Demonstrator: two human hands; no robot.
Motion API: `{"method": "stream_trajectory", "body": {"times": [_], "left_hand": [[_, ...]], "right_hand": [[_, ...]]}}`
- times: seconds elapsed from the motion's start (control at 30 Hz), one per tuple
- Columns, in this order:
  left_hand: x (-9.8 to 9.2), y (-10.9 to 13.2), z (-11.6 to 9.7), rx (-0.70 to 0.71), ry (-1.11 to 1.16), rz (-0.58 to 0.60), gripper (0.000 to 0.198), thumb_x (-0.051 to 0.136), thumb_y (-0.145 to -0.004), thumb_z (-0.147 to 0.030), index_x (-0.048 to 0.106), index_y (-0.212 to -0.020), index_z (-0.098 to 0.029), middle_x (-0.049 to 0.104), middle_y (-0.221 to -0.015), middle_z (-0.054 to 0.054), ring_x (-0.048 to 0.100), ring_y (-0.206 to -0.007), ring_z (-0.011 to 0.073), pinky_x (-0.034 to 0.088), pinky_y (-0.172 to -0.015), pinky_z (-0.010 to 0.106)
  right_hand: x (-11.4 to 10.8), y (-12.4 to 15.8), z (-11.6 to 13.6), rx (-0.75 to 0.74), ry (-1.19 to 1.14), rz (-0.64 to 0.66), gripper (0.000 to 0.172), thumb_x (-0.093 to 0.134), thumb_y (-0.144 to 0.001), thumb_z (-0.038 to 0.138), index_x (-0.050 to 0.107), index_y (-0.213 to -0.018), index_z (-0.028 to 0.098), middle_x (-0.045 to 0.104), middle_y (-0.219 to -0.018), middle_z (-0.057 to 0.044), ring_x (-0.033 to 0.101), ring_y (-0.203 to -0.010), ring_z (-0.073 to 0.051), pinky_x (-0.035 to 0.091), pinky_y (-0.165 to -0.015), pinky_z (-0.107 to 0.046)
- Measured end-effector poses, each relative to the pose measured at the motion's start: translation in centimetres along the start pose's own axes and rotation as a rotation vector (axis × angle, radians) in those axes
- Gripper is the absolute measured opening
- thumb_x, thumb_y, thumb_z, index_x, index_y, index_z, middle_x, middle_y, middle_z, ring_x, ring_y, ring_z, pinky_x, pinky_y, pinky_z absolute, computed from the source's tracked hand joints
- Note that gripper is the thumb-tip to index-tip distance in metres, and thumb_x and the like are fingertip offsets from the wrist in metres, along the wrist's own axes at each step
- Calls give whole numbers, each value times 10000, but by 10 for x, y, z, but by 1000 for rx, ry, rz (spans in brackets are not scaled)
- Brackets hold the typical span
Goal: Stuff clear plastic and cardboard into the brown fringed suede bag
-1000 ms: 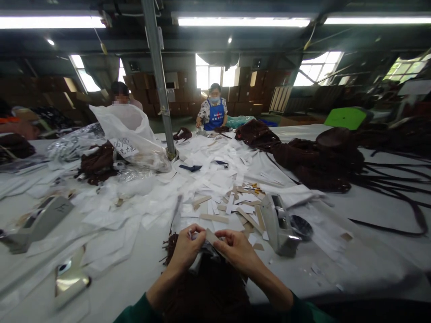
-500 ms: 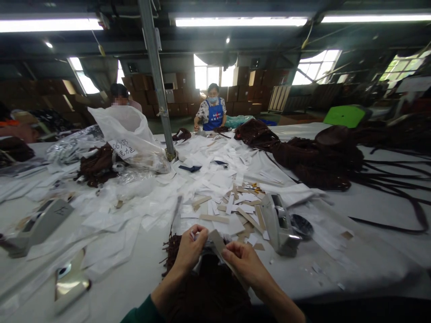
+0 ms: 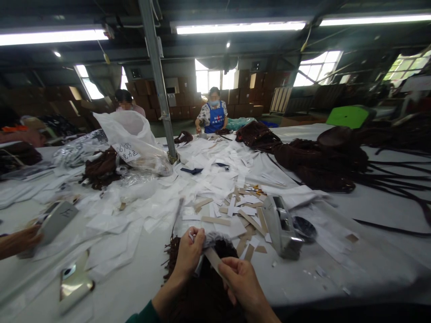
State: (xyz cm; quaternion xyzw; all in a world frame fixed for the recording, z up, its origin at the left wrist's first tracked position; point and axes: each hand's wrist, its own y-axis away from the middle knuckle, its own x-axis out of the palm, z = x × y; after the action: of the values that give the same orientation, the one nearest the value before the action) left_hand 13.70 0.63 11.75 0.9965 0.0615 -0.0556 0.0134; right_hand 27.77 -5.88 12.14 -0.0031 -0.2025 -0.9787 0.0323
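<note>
My right hand (image 3: pixel 244 280) is closed on a strip of grey-beige cardboard (image 3: pixel 213 259), which slants over a dark brown fringed bag (image 3: pixel 198 298) in front of me. My left hand (image 3: pixel 190 251) is pinched at the bag's far edge. A small whitish bit shows between its thumb and finger, too small to name. Grey-white wrapping (image 3: pixel 220 237) curves over the bag's top, just beyond the strip. Part of the bag is hidden behind my wrists.
Loose card strips (image 3: pixel 215 220) and a tape dispenser (image 3: pixel 281 229) lie beyond my hands. At left, another person's hand (image 3: pixel 25 240) touches a second dispenser (image 3: pixel 57 222), near a phone (image 3: pixel 76 280). Brown bags (image 3: pixel 303 161) are piled right. A metal post (image 3: pixel 158 80) stands mid-table.
The cardboard strip has come down and nearer the bag's top in my right hand. Another person's hand has appeared at the left dispenser. The view has shifted slightly.
</note>
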Motion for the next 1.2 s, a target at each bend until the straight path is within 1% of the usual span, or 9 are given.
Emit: {"method": "stream_trajectory", "body": {"times": [0.3, 0.43, 0.57, 0.7, 0.8, 0.87, 0.97, 1.07, 1.2], "left_hand": [[-5, 19, -2, 171, -213, -45, 332, 454, -886, -468, 462, -678, -209, 452, -563, -46, 432, -545, 131, 342, -570, 249], [-2, 30, -1, 168, -238, -14, 314, 380, -924, -457, 462, -737, -220, 502, -598, -23, 484, -555, 155, 356, -577, 265], [-1, 40, 4, 124, -243, -9, 266, 359, -938, -444, 486, -944, -210, 582, -660, 1, 544, -572, 179, 381, -587, 277], [-9, 41, 7, 124, -202, -82, 321, 417, -921, -441, 456, -1113, -187, 636, -792, 39, 585, -691, 195, 402, -644, 279], [-17, 37, 8, 134, -214, 3, 291, 417, -918, -461, 523, -865, -195, 535, -642, -8, 499, -609, 167, 363, -596, 266], [-21, 34, 10, 150, -225, 2, 367, 384, -927, -464, 467, -680, -206, 450, -589, -22, 435, -579, 149, 334, -578, 262], [-24, 31, 10, 136, -181, -36, 397, 367, -929, -469, 430, -638, -207, 415, -591, -28, 397, -571, 137, 315, -565, 257], [-24, 28, 10, 113, -137, -10, 403, 371, -922, -491, 430, -643, -206, 404, -582, -35, 380, -557, 132, 301, -546, 253], [-23, 26, 7, 89, -132, -15, 424, 397, -903, -509, 432, -615, -200, 406, -572, -35, 375, -554, 127, 283, -542, 252]], "right_hand": [[10, -19, -27, -26, -96, -106, 362, 628, -737, 499, 622, -775, 139, 499, -418, 70, 339, -267, -41, 187, -296, -182], [24, -21, -28, -109, -261, -71, 407, 685, -714, 544, 599, -800, 156, 509, -472, 67, 357, -311, -40, 196, -321, -178], [44, -28, -25, -37, -558, 7, 420, 719, -650, 562, 528, -697, 190, 417, -459, 92, 300, -351, -31, 219, -344, -162], [50, -36, -21, -25, -555, 84, 399, 714, -651, 536, 499, -645, 201, 322, -413, 118, 208, -332, -23, 192, -338, -161], [44, -36, -16, -57, -495, 121, 383, 784, -625, 451, 532, -595, 164, 409, -422, 92, 252, -335, -9, 171, -342, -160], [37, -32, -12, -83, -391, 145, 377, 804, -619, 430, 565, -586, 140, 496, -456, 55, 319, -344, -15, 187, -345, -166], [26, -20, -7, -125, -209, 157, 378, 778, -660, 461, 630, -789, 137, 572, -512, 42, 421, -361, -47, 251, -365, -174], [19, -5, -5, -157, -222, 112, 431, 794, -643, 474, 578, -867, 177, 597, -529, 51, 522, -404, -88, 351, -414, -190], [14, 10, -2, -231, -270, 140, 521, 843, -602, 402, 582, -1014, 219, 713, -827, -33, 688, -806, -218, 530, -698, -303]]}}
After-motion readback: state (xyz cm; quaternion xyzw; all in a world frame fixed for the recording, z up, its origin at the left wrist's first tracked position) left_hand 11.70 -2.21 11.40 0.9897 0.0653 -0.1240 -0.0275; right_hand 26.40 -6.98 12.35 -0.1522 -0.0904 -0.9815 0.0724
